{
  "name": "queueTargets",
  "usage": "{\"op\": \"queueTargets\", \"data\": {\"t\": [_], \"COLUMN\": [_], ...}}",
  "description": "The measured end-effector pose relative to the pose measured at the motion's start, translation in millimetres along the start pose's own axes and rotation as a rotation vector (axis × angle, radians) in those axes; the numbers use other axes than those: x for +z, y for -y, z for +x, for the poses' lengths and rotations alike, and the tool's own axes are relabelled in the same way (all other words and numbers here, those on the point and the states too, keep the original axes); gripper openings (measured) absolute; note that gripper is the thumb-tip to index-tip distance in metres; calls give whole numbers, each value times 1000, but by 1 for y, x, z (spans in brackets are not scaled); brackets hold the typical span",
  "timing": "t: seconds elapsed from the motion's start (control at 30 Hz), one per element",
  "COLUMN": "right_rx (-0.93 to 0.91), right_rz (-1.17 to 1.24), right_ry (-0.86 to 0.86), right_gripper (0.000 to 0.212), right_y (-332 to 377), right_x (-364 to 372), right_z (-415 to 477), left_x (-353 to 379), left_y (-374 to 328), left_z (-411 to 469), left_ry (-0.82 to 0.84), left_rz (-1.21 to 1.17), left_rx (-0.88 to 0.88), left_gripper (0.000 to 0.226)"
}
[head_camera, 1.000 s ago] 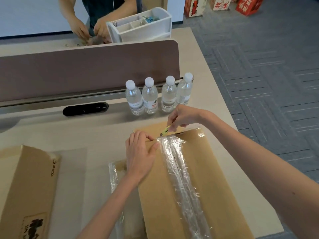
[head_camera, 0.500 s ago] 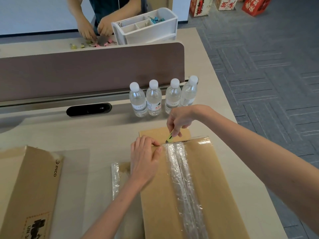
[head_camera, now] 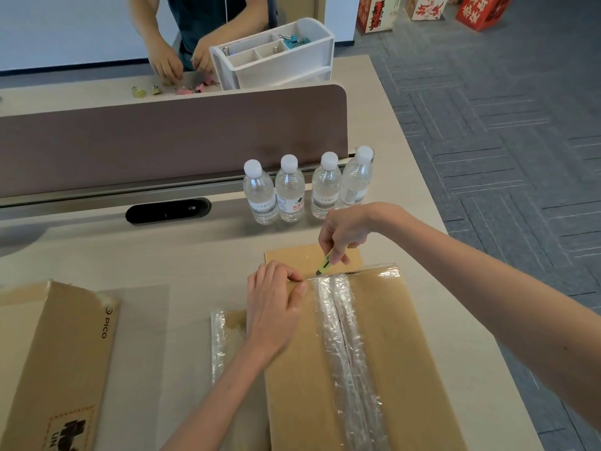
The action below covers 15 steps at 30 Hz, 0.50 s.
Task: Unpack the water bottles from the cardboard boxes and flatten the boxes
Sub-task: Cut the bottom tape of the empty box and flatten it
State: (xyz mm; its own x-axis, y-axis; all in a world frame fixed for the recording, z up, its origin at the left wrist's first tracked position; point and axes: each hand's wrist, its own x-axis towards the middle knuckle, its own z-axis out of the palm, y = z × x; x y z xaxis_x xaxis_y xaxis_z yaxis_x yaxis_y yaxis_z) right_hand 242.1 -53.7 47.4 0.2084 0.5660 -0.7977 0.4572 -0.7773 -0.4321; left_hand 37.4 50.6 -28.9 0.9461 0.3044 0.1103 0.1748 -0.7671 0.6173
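A brown cardboard box (head_camera: 387, 353) lies flat-side up before me, a strip of clear tape (head_camera: 341, 336) running down its middle seam. My left hand (head_camera: 273, 307) rests on the box's far left corner, fingers curled at the edge. My right hand (head_camera: 344, 232) grips a small yellow-green utility knife (head_camera: 325, 263), its tip at the far end of the tape. Several clear water bottles (head_camera: 305, 190) with white caps stand in a row behind the box. A second cardboard box (head_camera: 55, 362) lies at the left.
A brown desk divider (head_camera: 169, 135) runs across behind the bottles, with a black cable port (head_camera: 167, 210) below it. Beyond it, another person handles binder clips beside a white organiser (head_camera: 276, 56). The desk edge and grey carpet (head_camera: 504, 125) lie to the right.
My right hand has turned the knife more upright and brought its tip to the tape's far end. My left hand stays on the box corner. The view has shifted down.
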Motion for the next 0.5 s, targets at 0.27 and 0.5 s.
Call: {"op": "queueTargets", "data": {"t": [0.27,0.5], "right_rx": [-8,-8], "right_rz": [42,94], "right_ry": [-8,-17], "right_gripper": [10,13], "right_y": [-7,-12], "right_x": [4,7], "right_z": [-2,-8], "left_x": [1,1], "left_y": [1,1], "left_z": [0,0], "left_ry": [7,14], "left_rz": [-2,-9], "left_rx": [2,5], "left_gripper": [3,3]}}
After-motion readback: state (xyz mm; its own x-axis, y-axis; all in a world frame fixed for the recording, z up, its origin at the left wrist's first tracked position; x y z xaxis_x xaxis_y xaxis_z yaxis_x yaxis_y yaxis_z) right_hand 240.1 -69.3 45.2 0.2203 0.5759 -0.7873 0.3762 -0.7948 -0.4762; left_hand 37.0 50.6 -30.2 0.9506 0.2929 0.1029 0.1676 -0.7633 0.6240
